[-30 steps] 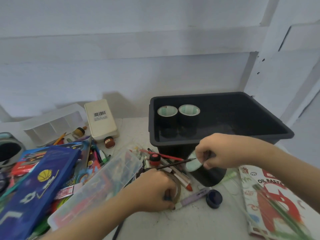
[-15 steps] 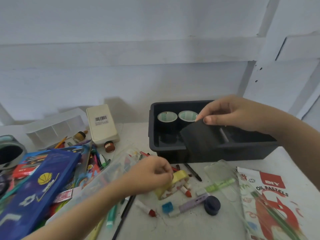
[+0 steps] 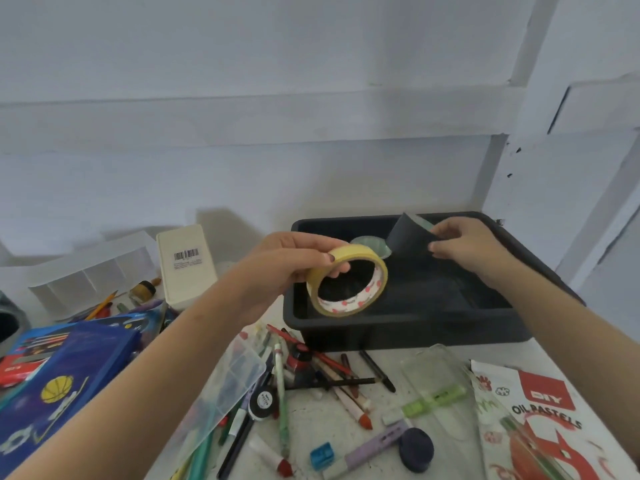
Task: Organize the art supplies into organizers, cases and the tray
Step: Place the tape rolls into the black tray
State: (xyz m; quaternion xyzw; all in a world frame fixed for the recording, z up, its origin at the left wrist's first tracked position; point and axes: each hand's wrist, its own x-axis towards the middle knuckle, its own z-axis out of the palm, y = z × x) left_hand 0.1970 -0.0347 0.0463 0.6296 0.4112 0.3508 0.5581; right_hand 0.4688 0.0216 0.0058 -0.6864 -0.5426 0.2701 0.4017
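Left hand [image 3: 294, 261] grips one yellow roll [image 3: 356, 257]; right hand [image 3: 464, 247] one black roll [image 3: 408, 238].

Left grip [image 3: 294, 261] and right grip [image 3: 464, 244] both held forward, pinching.

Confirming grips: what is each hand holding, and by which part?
Left hand pinches the yellow tape roll by its upper rim. Right hand grips the black tape roll by its side.

Soft, even light with a cool bluish cast, no glare. The white box [image 3: 187, 261] at far left throws a faint shadow rightward on the wall [image 3: 311, 168]. The tray [image 3: 381, 323] interior reads dark and murky. Straight lines bow near the edges; fine detail looks slightly soft.
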